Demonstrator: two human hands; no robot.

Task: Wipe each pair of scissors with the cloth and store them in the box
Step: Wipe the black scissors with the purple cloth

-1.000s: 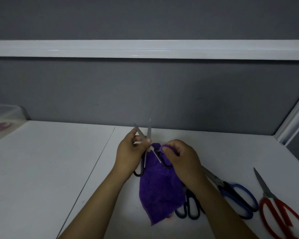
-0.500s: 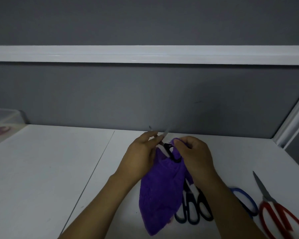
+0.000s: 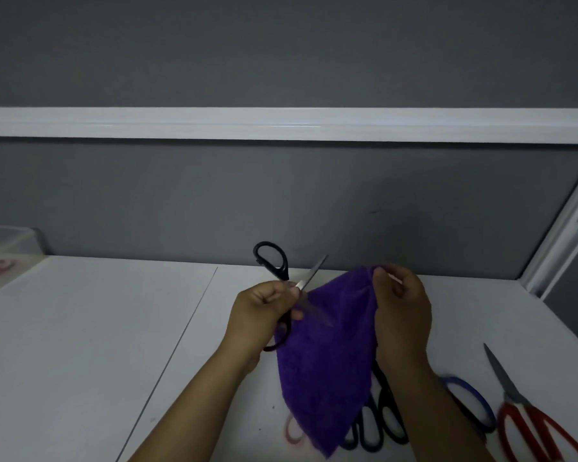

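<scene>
- We've got the left hand [image 3: 261, 315] just left of the purple cloth [image 3: 327, 355], fingers curled tight round the middle of the black scissors [image 3: 276, 266].
- Those scissors are spread wide: one handle loop sticks up above the cloth's top left edge, the other hangs below the fist, one blade points up and right, and the other lies across the cloth's upper face.
- Any print on the blades is too blurred for us to read.
- The right hand [image 3: 401, 315] is at the cloth's top corner, fingers and thumb pinching it so that the cloth hangs down to the table [image 3: 97, 328].
- Under the cloth's lower right edge we see a second black pair [image 3: 381, 425] lying flat.
- Further right of the cloth sits a blue pair [image 3: 471, 405], partly hidden by the right forearm, and beyond it a red pair [image 3: 528, 425].
- Pink handles [image 3: 292, 428] peek out at the cloth's lower left edge.
- Well to the left of the cloth, against the grey wall, stands the clear box [image 3: 4, 241], with something pinkish inside that we can't make out.
</scene>
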